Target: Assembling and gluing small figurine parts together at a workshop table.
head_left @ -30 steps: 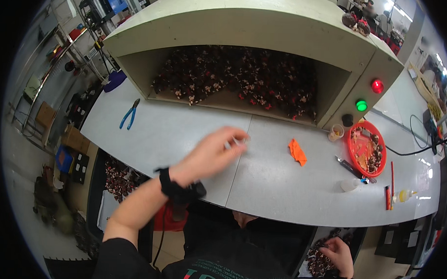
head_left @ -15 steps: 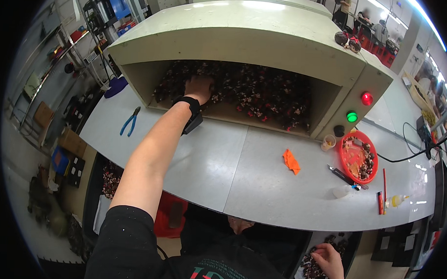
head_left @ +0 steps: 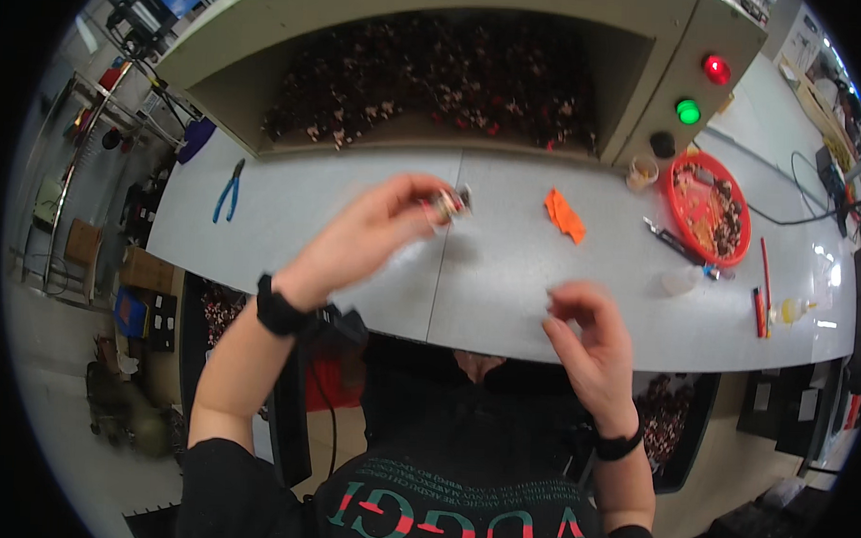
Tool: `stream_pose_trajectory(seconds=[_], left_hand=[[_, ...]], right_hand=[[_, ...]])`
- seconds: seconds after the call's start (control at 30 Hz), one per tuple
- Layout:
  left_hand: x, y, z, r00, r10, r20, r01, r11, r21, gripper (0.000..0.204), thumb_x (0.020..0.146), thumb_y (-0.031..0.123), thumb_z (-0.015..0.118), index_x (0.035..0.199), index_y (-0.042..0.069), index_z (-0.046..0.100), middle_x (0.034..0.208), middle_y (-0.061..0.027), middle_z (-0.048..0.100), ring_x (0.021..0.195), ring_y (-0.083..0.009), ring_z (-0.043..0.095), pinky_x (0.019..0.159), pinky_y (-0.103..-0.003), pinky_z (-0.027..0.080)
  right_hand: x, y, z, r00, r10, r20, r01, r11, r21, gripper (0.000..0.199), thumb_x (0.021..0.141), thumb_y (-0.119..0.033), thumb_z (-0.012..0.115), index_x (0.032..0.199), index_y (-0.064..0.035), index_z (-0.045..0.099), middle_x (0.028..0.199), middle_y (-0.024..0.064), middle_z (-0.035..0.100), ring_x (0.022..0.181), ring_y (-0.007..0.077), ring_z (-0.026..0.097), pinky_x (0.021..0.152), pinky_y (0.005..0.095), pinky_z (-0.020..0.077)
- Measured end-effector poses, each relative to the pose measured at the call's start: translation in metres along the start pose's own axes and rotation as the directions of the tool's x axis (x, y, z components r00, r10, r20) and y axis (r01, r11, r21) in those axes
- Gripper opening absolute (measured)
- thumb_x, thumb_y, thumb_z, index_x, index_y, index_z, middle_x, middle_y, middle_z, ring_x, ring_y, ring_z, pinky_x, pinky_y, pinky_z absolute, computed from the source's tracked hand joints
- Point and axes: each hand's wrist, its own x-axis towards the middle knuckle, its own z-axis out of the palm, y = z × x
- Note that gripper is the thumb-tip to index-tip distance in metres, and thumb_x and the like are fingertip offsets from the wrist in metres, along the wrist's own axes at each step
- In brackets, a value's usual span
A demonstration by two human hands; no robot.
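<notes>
My left hand (head_left: pixel 380 225) is over the grey tabletop, its fingers pinching a small dark piece with cream and red parts (head_left: pixel 447 206). Motion blurs that piece, so its exact kind is unclear. My right hand (head_left: pixel 589 341) hovers at the table's front edge, thumb and fingers curved apart with nothing visible between them. Beyond both hands, a heap of similar small dark, cream and red pieces (head_left: pixel 428 74) fills the opening of a pale green metal machine (head_left: pixel 636 86). A crumpled orange cloth (head_left: pixel 565 217) lies between my hands and the machine.
Blue-handled pliers (head_left: pixel 228 191) lie at the left. To the right are a red basin (head_left: pixel 673 197) of small pieces, a clear cup (head_left: pixel 642 172), a utility knife (head_left: pixel 671 241), a clear bottle (head_left: pixel 681 280) and red sticks (head_left: pixel 760 312). A tray of pieces (head_left: pixel 667 410) sits below the table.
My left hand has come out of the machine's opening with a small piece. My right hand has risen from the tray below to the table's edge. The view has tilted down.
</notes>
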Motion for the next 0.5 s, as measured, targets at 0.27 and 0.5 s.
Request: stream_pose_trajectory(seconds=[0.27, 0.5], left_hand=[[-0.043, -0.007, 0.069, 0.988, -0.033, 0.149, 0.076, 0.952, -0.296, 0.031, 0.100, 0.015, 0.051, 0.127, -0.001, 0.050, 0.116, -0.0070, 0.059, 0.106, -0.0125, 0.057, 0.095, -0.028, 0.047], [-0.043, -0.017, 0.088, 0.997, 0.011, 0.082, 0.013, 0.959, -0.283, 0.029, 0.102, 0.016, 0.048, 0.126, 0.001, 0.053, 0.105, -0.0044, 0.061, 0.098, -0.0103, 0.058, 0.089, -0.026, 0.048]], right_hand=[[0.001, 0.016, 0.019, 0.983, -0.129, 0.131, 0.128, 0.992, 0.016, 0.037, 0.081, 0.000, 0.072, 0.115, -0.0038, 0.056, 0.105, 0.0065, 0.059, 0.089, 0.0145, 0.061, 0.075, 0.0262, 0.0513], [-0.017, 0.022, 0.022, 0.997, 0.073, 0.040, -0.082, 0.945, 0.316, 0.031, 0.082, -0.001, 0.074, 0.104, -0.0018, 0.052, 0.098, 0.0052, 0.059, 0.084, 0.0114, 0.061, 0.071, 0.0245, 0.0515]])
